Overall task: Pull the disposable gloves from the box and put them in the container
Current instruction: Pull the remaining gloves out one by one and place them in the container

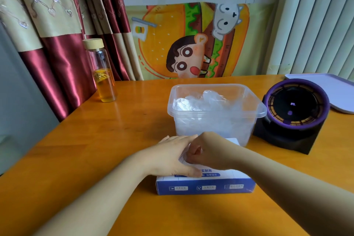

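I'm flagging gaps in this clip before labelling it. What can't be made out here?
1. Head view: the opening of the box, covered by the left hand and right hand; whether the right fingers pinch a glove is unclear.
2. Head view: the gloves in the container, clear crumpled film, uncountable.
3. Head view: the tray, cut off by the right edge.

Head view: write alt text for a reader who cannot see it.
A person's left hand lies flat on a blue-and-white glove box on a wooden table, while the right hand curls its fingers at the box top; any glove in them is hidden. Behind the box, a clear plastic container holds crumpled transparent gloves.
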Available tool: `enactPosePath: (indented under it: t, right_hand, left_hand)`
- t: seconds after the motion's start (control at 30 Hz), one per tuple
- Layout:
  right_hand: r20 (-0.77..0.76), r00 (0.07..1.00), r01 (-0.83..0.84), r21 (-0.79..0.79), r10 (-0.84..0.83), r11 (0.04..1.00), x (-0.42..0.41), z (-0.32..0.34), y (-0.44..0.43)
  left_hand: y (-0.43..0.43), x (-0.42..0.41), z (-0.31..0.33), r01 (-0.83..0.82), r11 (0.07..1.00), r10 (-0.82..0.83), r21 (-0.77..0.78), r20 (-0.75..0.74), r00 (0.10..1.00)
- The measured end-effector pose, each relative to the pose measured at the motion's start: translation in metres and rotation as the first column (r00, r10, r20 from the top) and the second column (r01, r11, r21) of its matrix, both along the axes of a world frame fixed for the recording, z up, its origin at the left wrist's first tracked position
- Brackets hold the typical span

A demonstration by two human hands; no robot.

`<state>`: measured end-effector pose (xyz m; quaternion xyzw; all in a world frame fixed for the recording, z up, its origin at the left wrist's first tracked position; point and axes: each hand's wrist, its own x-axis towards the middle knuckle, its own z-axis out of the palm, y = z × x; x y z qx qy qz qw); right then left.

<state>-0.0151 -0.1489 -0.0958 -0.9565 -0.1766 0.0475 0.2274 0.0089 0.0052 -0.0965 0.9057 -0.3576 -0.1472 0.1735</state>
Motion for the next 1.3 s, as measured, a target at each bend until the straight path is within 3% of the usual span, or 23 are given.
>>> enactPosePath:
  t: [0.13, 0.27, 0.33, 0.43, 0.57, 0.6, 0.67, 0.73, 0.77, 0.83, 0.9, 1.13, 1.3]
  right_hand:
    - [-0.031, 0.995, 0.095, 0.139, -0.091, 0.986, -0.002, 0.013, -0.010]
    - [-0.210, 0.966, 0.218, 0.337, -0.152, 0.916, -0.002, 0.022, -0.023]
    - [-0.230, 0.955, 0.269, 0.399, -0.188, 0.877, -0.002, 0.022, -0.028]
    - [-0.165, 0.964, 0.252, 0.314, -0.209, 0.915, -0.006, 0.022, -0.025]
    - [0.000, 0.986, 0.170, 0.035, -0.170, 0.985, -0.013, 0.005, -0.007]
    - [0.031, 0.986, 0.160, 0.028, -0.161, 0.987, -0.013, 0.003, -0.004]
    - [0.031, 0.985, 0.163, 0.172, -0.171, 0.971, -0.011, 0.005, -0.006]
    - [-0.038, 0.977, 0.206, 0.429, -0.210, 0.879, -0.011, 0.016, -0.014]
    - [-0.083, 0.972, 0.227, 0.570, -0.219, 0.790, -0.011, 0.024, -0.019]
    - [-0.154, 0.968, 0.238, 0.816, -0.199, 0.527, -0.014, 0.044, -0.030]
    - [-0.146, 0.976, 0.194, 0.920, -0.161, 0.340, -0.016, 0.066, -0.039]
    - [-0.157, 0.981, 0.153, 0.987, 0.113, 0.048, -0.017, 0.113, -0.049]
    - [-0.175, 0.961, 0.176, 0.984, 0.215, 0.017, -0.019, 0.121, -0.055]
  left_hand:
    - [0.002, 0.002, -0.002, -0.034, 0.999, 0.035, 0.032, -0.021, 0.999]
    - [0.001, 0.003, -0.004, -0.042, 0.998, 0.044, 0.040, -0.037, 0.998]
    - [0.001, 0.001, -0.004, -0.062, 0.995, 0.065, 0.076, -0.030, 0.997]
    - [0.002, 0.000, -0.002, -0.056, 0.996, 0.059, 0.071, -0.029, 0.998]
    - [0.000, -0.004, 0.002, -0.050, 0.996, 0.052, 0.069, -0.032, 0.998]
    - [0.000, -0.004, 0.003, -0.049, 0.997, 0.051, 0.063, -0.028, 0.998]
    - [0.000, -0.004, 0.002, -0.030, 0.999, 0.030, 0.010, -0.027, 0.999]
    - [0.000, -0.002, 0.003, -0.010, 0.999, 0.009, -0.037, -0.045, 0.999]
    - [0.000, -0.003, 0.003, -0.001, 0.999, -0.001, -0.046, -0.048, 0.999]
    - [-0.002, -0.003, 0.003, 0.016, 0.999, -0.018, -0.035, -0.047, 0.999]
    - [-0.003, -0.002, 0.002, 0.016, 1.000, -0.017, -0.006, -0.046, 0.999]
    - [0.001, -0.007, 0.007, -0.050, 0.999, 0.051, 0.014, -0.069, 0.996]
    - [0.015, -0.001, 0.023, -0.103, 0.987, 0.086, -0.126, -0.138, 0.987]
